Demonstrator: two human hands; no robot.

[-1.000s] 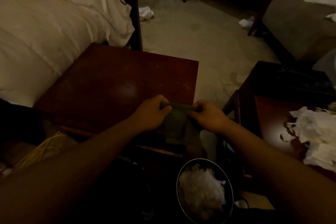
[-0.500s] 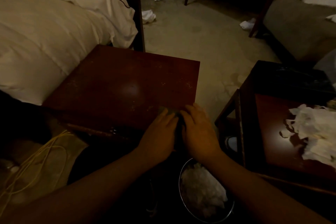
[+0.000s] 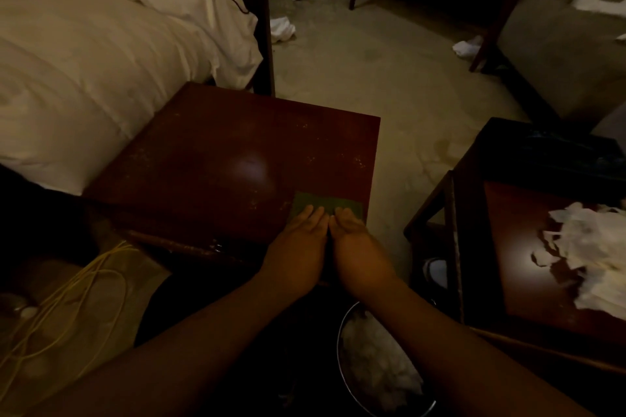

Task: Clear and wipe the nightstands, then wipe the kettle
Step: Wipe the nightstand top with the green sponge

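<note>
Both hands lie flat, fingers straight — the left hand [image 3: 298,244] and right hand [image 3: 355,244] side by side, pressing a folded green wiping cloth [image 3: 327,204] onto the near right corner of the dark red wooden nightstand [image 3: 210,159] beside the white-sheeted bed [image 3: 101,54]. Pale specks dot the top, so even pressure and overlapping passes from this corner toward the bed should lift them. Crumpled white tissues [image 3: 589,250] cover the second red nightstand [image 3: 508,247] — not yet cleared. No kettle is visible.
</note>
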